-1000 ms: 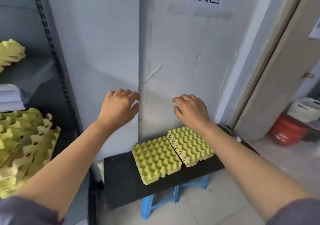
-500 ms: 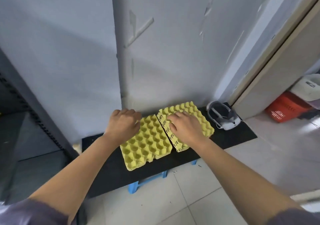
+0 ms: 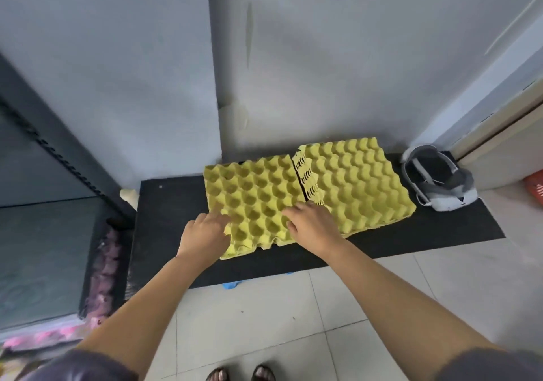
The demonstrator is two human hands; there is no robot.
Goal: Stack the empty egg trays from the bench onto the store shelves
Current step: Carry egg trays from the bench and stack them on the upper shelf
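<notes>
Flanking the left egg tray on the bench, the left hand lays fingers on its near-left edge and the right hand curls over its near-right corner, grip unclear, so lifting might drag the neighbouring tray stack askew.

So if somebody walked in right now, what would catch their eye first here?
A bright yellow moulded-pulp egg tray and a thicker yellow stack of egg trays lie side by side on the black bench top against the grey wall. The left hand and right hand touch the near side of the left-hand tray. A white and grey headset sits at the bench's right end.
</notes>
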